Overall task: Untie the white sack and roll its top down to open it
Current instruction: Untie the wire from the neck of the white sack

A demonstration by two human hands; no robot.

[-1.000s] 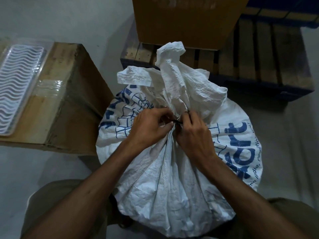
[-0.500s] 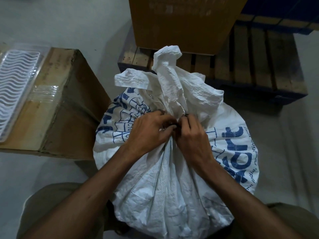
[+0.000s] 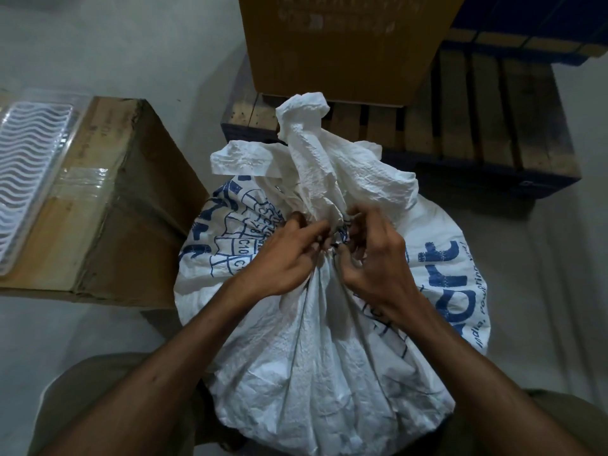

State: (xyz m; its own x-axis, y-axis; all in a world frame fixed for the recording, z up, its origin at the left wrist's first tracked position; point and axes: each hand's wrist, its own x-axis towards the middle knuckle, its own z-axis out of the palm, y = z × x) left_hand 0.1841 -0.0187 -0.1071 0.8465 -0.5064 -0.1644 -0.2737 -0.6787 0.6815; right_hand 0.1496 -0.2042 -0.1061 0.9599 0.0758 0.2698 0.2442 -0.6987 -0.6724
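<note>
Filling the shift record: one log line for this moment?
step: untying | left hand, right hand: at tie | white sack: neck gathered, top unrolled

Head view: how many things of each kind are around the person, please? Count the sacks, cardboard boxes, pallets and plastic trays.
White sack: 1
Cardboard boxes: 2
Wooden pallet: 1
Clear plastic tray: 1
Total: 5

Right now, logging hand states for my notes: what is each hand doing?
Left hand: fingers pinched shut on the gathered neck of the white woven sack at its tie.
Right hand: fingers curled at the same neck; grip cannot be told.
</note>
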